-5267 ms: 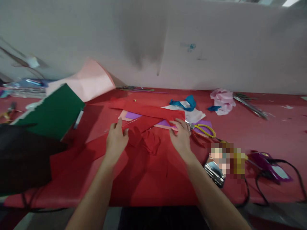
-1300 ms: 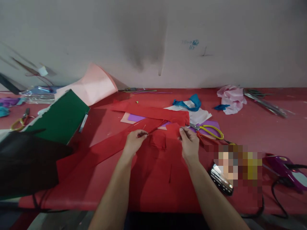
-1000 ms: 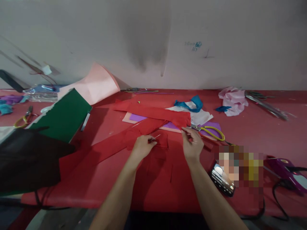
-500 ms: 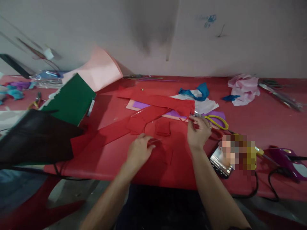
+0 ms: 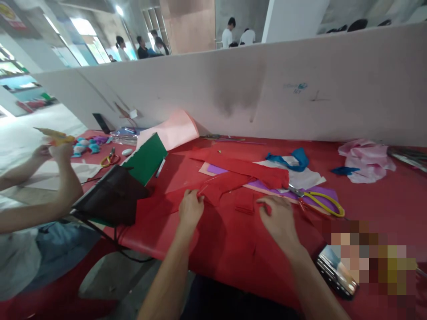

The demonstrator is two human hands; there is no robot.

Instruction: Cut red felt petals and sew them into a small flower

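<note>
While right hand (image 5: 279, 220) is curving open, left hand (image 5: 191, 208) is showing unclear grip. Folded cloth (image 5: 244, 201) is seeming soft, best edge-pinched.

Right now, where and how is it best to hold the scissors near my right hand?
Probably by the yellow handle loop, from the near right side: the scissors lie with it rightward, and their metal blades point left, toward red cloth.

Half-seen things around the red surface (image 5: 156, 238).
I can't make out what, if anything, the left hand (image 5: 191, 208) pinches; a red strip (image 5: 240, 166) hides part of the purple sheet (image 5: 215, 169); blocky blur masks the phone's far end; faint wall writing (image 5: 296, 87) defies reading; the left edge of view cuts off a co-worker (image 5: 69, 191).
</note>
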